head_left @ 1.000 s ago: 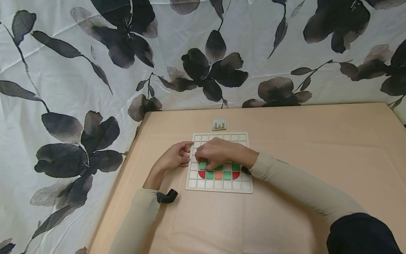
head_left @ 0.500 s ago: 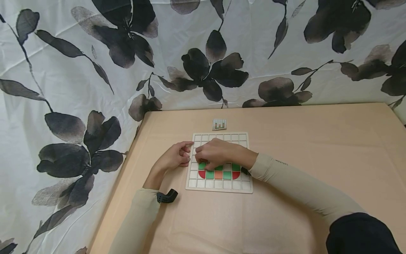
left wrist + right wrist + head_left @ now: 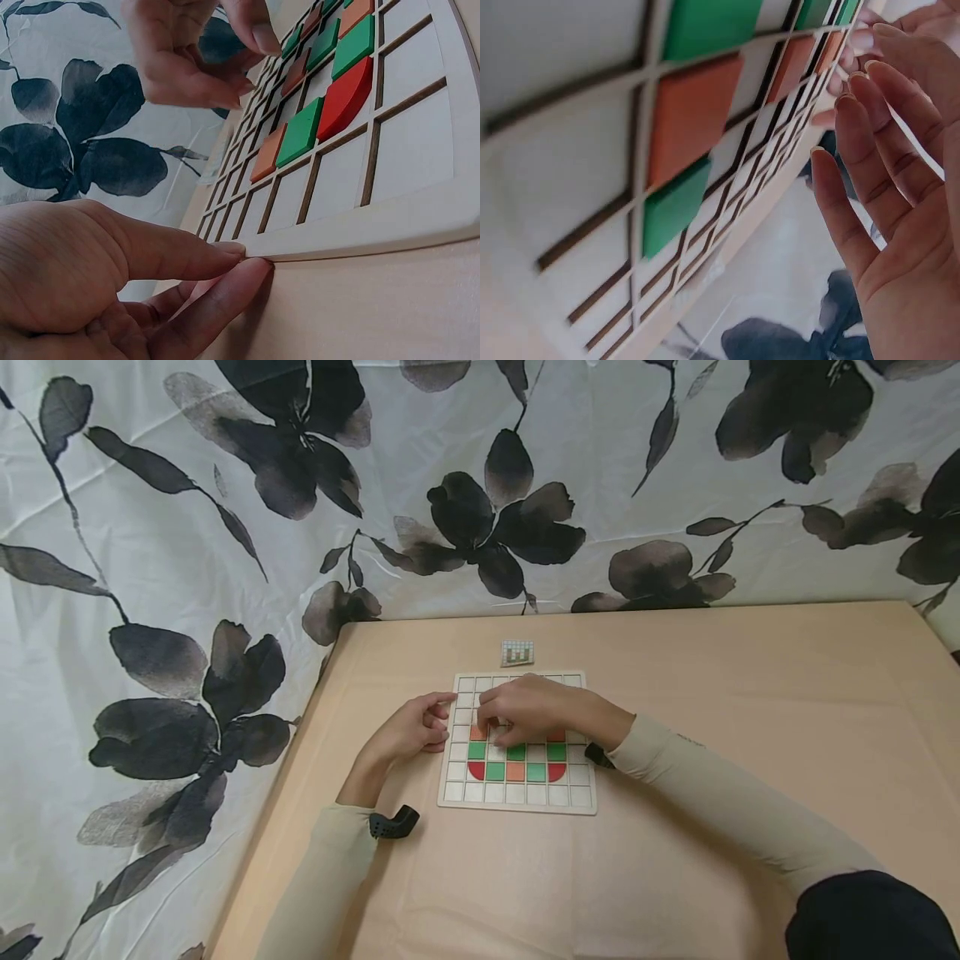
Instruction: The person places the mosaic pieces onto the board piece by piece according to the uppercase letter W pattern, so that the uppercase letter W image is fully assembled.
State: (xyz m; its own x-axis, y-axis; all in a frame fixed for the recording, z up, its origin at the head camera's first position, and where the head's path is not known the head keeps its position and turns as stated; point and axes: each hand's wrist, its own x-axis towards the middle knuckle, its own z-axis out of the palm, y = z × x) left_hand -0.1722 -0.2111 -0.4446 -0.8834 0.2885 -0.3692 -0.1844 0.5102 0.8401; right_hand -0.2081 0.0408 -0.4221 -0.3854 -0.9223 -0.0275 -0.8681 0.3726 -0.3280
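A white gridded board (image 3: 454, 792) lies flat on the table, with several orange (image 3: 515, 772), green (image 3: 300, 133) and red (image 3: 345, 99) tiles set in its squares. The red ones have a rounded corner. At the board's left edge, my left hand (image 3: 407, 728) pinches the rim (image 3: 360, 241) between thumb and a finger. Above the middle rows hovers my right hand (image 3: 534, 710), fingers loosely bent, with nothing seen in them. Close to it in the right wrist view are an orange tile (image 3: 695, 116) and a green tile (image 3: 676, 206). In the head view this hand hides several squares.
A small printed card (image 3: 517, 652) with a grid pattern lies just behind the board. Light brown tabletop (image 3: 735, 718) spreads around it. Behind and to the left hangs a white cloth with dark flowers (image 3: 495, 531).
My right hand has lifted from the board's left squares and shifted slightly right, uncovering an orange tile on the left and another on the right. The left hand stays put.
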